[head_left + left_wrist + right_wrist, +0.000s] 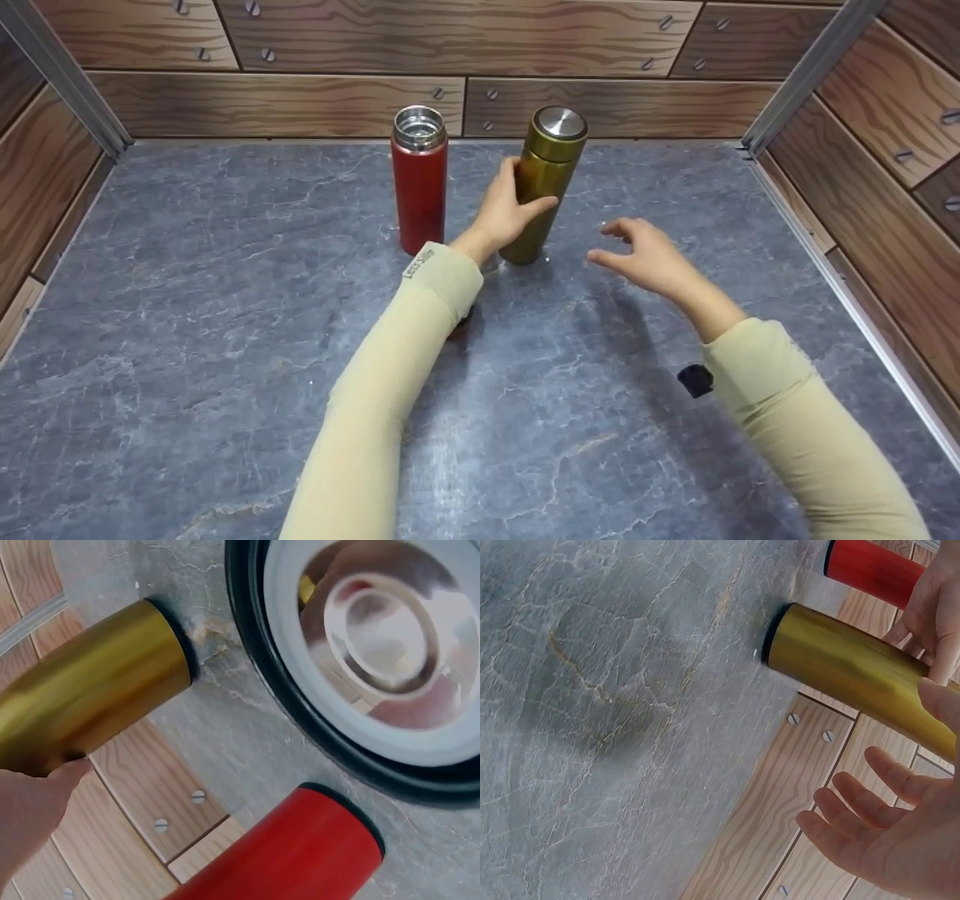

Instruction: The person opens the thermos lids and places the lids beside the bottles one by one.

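Observation:
My left hand [506, 210] grips the gold thermos bottle [537, 195] about its middle, thumb across the front. That bottle has its steel-topped cap on and leans to the right; whether its base touches the table I cannot tell. To its left a red thermos bottle [421, 191] stands upright, its steel mouth uncovered. My right hand [641, 251] hovers right of the gold bottle, fingers spread and loosely bent, touching nothing. Large in the left wrist view is a round lid-like piece [442, 741] with a dark rim, pale ring and shiny middle; my left forearm mostly hides it in the head view.
The grey marbled tabletop [187, 337] is bounded by wood-print panels [360, 105] at the back and sides. Metal corner posts [71, 82] stand at the back corners. A small black object [696, 380] shows beside my right sleeve.

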A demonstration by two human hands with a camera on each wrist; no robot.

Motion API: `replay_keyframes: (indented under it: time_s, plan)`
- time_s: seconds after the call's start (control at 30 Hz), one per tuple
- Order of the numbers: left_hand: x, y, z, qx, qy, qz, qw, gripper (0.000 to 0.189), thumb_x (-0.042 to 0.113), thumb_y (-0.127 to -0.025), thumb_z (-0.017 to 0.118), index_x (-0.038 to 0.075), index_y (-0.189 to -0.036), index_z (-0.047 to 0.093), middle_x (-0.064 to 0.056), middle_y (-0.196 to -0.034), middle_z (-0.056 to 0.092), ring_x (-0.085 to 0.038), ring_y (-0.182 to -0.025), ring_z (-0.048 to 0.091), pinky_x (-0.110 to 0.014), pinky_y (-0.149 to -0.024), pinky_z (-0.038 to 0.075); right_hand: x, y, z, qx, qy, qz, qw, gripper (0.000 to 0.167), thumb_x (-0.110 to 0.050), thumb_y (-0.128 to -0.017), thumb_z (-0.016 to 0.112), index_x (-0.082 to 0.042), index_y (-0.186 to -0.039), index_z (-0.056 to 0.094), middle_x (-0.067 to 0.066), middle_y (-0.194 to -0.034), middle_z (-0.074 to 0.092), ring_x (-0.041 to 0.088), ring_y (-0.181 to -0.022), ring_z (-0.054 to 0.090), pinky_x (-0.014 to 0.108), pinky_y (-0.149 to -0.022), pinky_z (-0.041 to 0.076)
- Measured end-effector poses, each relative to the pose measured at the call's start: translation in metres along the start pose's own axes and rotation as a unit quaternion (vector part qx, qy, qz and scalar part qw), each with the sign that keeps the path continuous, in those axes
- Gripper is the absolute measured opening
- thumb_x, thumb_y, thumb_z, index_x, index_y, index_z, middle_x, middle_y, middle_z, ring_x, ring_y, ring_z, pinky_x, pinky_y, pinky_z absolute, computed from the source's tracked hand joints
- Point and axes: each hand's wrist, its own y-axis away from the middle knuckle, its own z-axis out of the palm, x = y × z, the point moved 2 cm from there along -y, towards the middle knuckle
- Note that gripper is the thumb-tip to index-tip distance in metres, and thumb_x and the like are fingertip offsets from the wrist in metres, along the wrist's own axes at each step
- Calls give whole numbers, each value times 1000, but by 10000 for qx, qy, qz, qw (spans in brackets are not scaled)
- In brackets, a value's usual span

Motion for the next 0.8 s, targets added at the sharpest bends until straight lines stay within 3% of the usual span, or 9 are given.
replay_keyframes:
  time_s: [0.33,0.53,0.8]
  plan:
    - [15,14,-34,111,299,453,9985,60,26,-82,72,8,-127,37,-9,-123,52,-18,-110,54,-28,-97,43,-10,-2,1,-45,40,-59,10000,65,-44,-89,57,0,-134,42,26,-140,37,42,-129,36,57,-104,32]
    - [21,33,-58,33,109,530,9985,59,31,-81,72,11,-125,39,-6,-122,53,-15,-108,56,-27,-94,46,-11,-3,4,-74,100,-137,9998,65,-44,-90,56,0,-135,41,25,-141,37,42,-129,36,57,-102,34]
    - [22,54,-83,212,-185,798,9964,59,29,-76,76,11,-122,44,-5,-116,56,-12,-105,55,-25,-92,47,-16,-8,9,-136,199,-181,9995,65,-44,-90,55,0,-136,41,25,-141,37,41,-129,36,57,-103,33]
